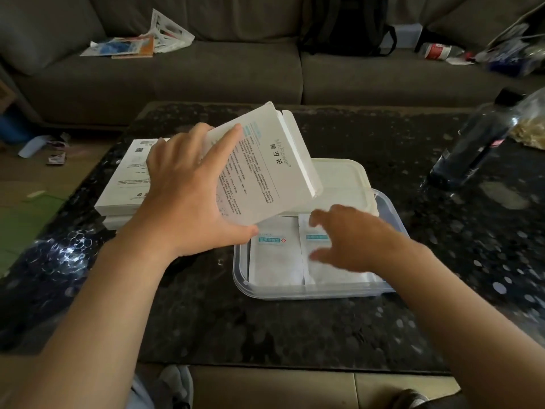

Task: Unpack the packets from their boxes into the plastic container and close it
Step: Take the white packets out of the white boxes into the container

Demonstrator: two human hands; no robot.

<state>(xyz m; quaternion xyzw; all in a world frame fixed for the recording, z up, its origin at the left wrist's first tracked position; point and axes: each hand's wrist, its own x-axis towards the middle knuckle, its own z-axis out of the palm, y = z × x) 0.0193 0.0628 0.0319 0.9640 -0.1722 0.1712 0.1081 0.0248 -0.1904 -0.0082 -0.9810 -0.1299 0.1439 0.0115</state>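
1. The left hand [191, 199] grips a white box [265, 169] in the middle of the frame, thumb under its near corner and fingers spread over its printed face; the box is held tilted above the table, with its open flap at the upper end.
2. The right hand [351, 240] is just right of centre, over the plastic container [240, 280]; its fingers are spread and loosely bent, holding nothing; it is blurred, so I cannot tell whether the fingertips touch the packets.
3. The container sits on the dark speckled table [265, 329] at lower centre; it is uncovered; two white packets lie flat in it side by side, the left packet [275, 261] and the right packet [336, 274], the latter partly under the right hand.
4. A white lid [345, 181] lies just behind the packets, across the container's far end, partly hidden by the box.
5. A stack of boxes [126, 184] lies at centre left, behind the left hand.
6. A dark bottle [477, 140] stands at upper right, beside a clear bag [530, 122]; a grey sofa [206, 75] fills the top of the frame.
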